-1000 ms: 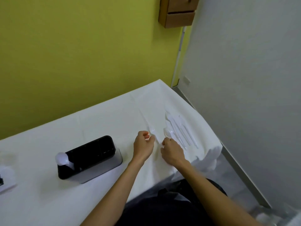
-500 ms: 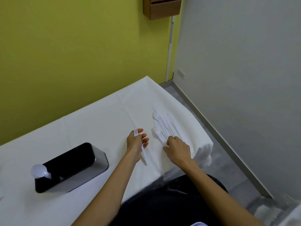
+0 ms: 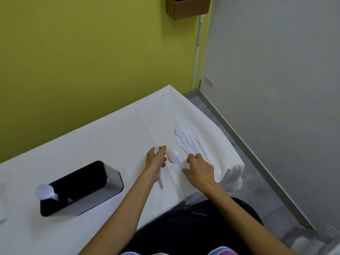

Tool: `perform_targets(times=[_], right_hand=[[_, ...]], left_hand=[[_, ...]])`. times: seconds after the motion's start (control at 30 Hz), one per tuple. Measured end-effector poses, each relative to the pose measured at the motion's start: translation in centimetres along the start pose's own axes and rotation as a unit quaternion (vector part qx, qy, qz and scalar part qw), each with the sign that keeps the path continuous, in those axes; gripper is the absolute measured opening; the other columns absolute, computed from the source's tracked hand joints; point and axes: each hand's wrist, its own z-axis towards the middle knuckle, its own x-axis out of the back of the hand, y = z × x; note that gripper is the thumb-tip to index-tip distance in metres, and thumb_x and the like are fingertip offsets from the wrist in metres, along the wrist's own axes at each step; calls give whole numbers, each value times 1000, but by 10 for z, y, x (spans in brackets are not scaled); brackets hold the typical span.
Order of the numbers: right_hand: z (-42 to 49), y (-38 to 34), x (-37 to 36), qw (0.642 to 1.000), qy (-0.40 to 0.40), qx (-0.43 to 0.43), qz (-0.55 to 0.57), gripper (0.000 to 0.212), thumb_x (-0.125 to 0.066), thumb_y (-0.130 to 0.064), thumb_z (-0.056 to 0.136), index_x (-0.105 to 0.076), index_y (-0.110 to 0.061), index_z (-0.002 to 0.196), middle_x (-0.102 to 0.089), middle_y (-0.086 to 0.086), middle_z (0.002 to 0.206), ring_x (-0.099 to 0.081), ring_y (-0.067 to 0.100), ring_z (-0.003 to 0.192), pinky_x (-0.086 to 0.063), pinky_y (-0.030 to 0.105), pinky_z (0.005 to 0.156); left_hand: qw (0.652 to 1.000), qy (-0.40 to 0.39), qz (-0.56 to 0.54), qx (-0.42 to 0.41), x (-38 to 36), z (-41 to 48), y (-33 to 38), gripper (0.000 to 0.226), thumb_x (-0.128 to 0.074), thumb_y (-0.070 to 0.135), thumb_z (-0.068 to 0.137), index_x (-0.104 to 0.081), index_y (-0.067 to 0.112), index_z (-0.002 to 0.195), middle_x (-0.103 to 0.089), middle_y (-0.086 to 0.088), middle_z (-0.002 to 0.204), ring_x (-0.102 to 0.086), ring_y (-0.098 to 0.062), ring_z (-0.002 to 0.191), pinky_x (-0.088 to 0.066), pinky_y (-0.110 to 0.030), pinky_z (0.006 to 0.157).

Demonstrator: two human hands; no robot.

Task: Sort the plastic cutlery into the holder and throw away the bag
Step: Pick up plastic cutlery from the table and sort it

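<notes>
Since the earlier frame a second fork [image 3: 170, 155] and a small spoon [image 3: 177, 155] have come out of the heap and now lie between the two hands. The left fingers, spread before, have closed.

The left hand [image 3: 156, 161] grips a white plastic fork [image 3: 161, 176] in its curled fingers. The tines stick up past the knuckles and the handle runs down below the wrist, over the cloth. Just to its right, the right hand [image 3: 200, 170] pinches the handle ends of the second fork and the small spoon with bent fingers. Both heads point away toward the far wall and lie on the cloth.

Beyond the right hand, the pile of cutlery [image 3: 187, 138] lies near the right end of the table [image 3: 103, 142], with white forks, spoons and knives overlapping one another.

The holder [image 3: 82, 186] is a black box with a silver side. It stands on the cloth well to the left of both hands, and one round-bowled spoon [image 3: 44, 191] stands up in its left end.

Behind the table is a yellow-green wall [image 3: 82, 52], and a grey wall [image 3: 276, 70] is to the right. A wooden box [image 3: 189, 7] hangs near the corner.
</notes>
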Motion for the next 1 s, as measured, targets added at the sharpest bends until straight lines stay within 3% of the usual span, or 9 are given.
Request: perform_targets(times=[0.17, 0.27, 0.43, 0.57, 0.7, 0.83, 0.9, 1.0], right_hand=[[4, 0, 2, 1000, 4, 4, -13, 16, -55, -28, 93, -61, -14, 97, -65, 1, 91, -63, 25, 80, -51, 36, 72], [4, -1, 5, 999, 34, 7, -2, 18, -52, -27, 95, -65, -15, 90, -66, -2, 82, -63, 22, 73, -56, 37, 71], [2, -16, 14, 996, 72, 43, 33, 16, -55, -32, 94, -63, -20, 89, -66, -5, 85, -62, 19, 72, -56, 37, 69], [-4, -29, 15, 992, 61, 107, 17, 23, -53, -41, 96, -62, -19, 97, -65, -5, 96, -64, 22, 82, -51, 34, 71], [-1, -21, 13, 995, 60, 64, 37, 42, -44, -58, 99, -64, -21, 99, -65, -5, 97, -64, 21, 85, -50, 34, 68], [0, -13, 4, 995, -4, 25, -93, 22, -44, -34, 103, -51, -13, 107, -59, 5, 102, -64, 28, 84, -36, 33, 62], [0, -15, 2, 995, -26, 21, -89, 12, -41, -15, 100, -45, -12, 90, -54, 5, 88, -56, 25, 71, -33, 31, 59], [5, -20, 5, 998, -49, 15, -44, 25, -40, -2, 91, -32, -13, 69, -43, 3, 68, -39, 20, 56, -25, 29, 49]], left_hand=[[1000, 7, 8, -7, 5, 3, -4, 15, -61, 27, 95, -60, 12, 91, -55, -3, 78, -50, -17, 64, -44, -29, 60], [1000, 6, 21, -2, 7, 4, -6, 25, -62, 35, 95, -61, 10, 98, -58, -3, 82, -54, -17, 70, -47, -30, 65], [999, -17, 45, -22, 2, 0, 0, 46, -61, 56, 91, -61, 13, 106, -62, -2, 91, -59, -17, 80, -50, -30, 69], [998, -41, 17, -47, -5, -2, 7, 19, -56, 31, 98, -60, 13, 99, -61, -4, 91, -60, -18, 77, -50, -31, 71], [998, -1, -57, -2, 0, 8, 9, 15, -45, 13, 101, -57, 8, 107, -58, -5, 81, -58, -18, 67, -51, -32, 69], [992, 11, -122, 41, 9, 12, 6, 7, -52, 9, 99, -59, 6, 101, -57, -9, 81, -59, -21, 66, -58, -36, 70], [991, 3, -119, 54, 9, 11, 3, 6, -58, 10, 97, -60, 6, 95, -56, -8, 79, -57, -19, 65, -57, -35, 68], [996, -11, -70, 45, 6, 10, 1, 17, -62, 21, 96, -56, 7, 89, -52, -6, 75, -50, -17, 61, -49, -29, 58]])
